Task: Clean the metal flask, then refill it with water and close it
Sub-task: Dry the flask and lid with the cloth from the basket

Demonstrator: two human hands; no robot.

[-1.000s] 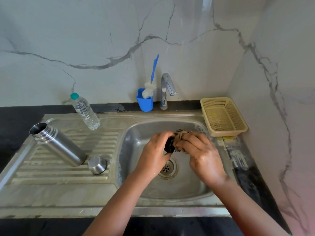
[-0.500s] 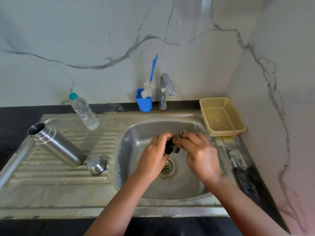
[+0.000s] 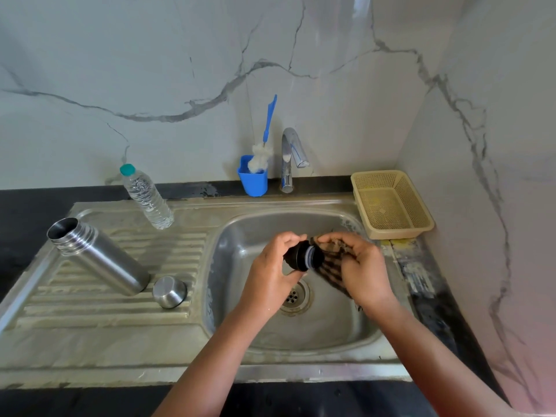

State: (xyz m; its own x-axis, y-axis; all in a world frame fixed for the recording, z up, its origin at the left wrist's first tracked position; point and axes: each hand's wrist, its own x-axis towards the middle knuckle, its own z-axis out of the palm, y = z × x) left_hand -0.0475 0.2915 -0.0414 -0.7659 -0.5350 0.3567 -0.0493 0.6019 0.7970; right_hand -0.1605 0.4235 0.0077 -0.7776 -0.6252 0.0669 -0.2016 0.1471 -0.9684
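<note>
Open steel flask [image 3: 97, 256], upright, uncapped.

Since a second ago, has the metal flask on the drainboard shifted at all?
No. The metal flask sits beside the steel cap, mouth toward the plastic bottle, as before.

Flask [image 3: 99, 256] on drainboard [image 3: 90, 311] at my 9 o'clock, cap [image 3: 169, 292] touching its base. Water bottle [image 3: 146, 196] behind at 11. Brush cup [image 3: 253, 179], tap [image 3: 291, 159] at 12. Basket [image 3: 391, 203] at 2.
</note>
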